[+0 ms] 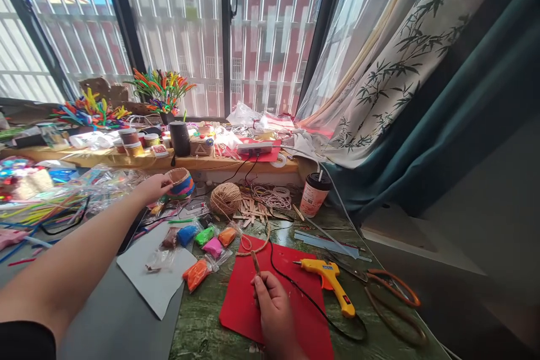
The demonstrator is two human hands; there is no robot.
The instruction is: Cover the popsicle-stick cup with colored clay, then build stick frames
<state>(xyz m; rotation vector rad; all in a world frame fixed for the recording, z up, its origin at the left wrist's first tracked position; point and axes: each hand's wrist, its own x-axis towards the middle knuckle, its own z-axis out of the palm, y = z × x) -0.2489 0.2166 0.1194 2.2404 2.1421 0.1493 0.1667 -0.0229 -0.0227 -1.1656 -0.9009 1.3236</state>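
Observation:
My left hand [158,187] reaches far out to the left, its fingers on the rim of a small round pot [180,184] with blue, pink and orange bands. Low in the middle, my right hand [272,298] pinches a thin brown stick [255,263] upright above a red sheet [240,298]. A loop of twine [268,239] trails onto the sheet's top edge from a ball of twine [225,199]. To the right of the sheet's middle lies a yellow glue gun [331,280], its black cord crossing the sheet.
Large scissors [392,287] lie at the right. A lidded cup [315,196] stands near wooden sticks [253,211]. Bags of coloured clay [197,274] surround a white sheet [156,264]. Behind, a crowded wooden ledge [219,165] runs below the window.

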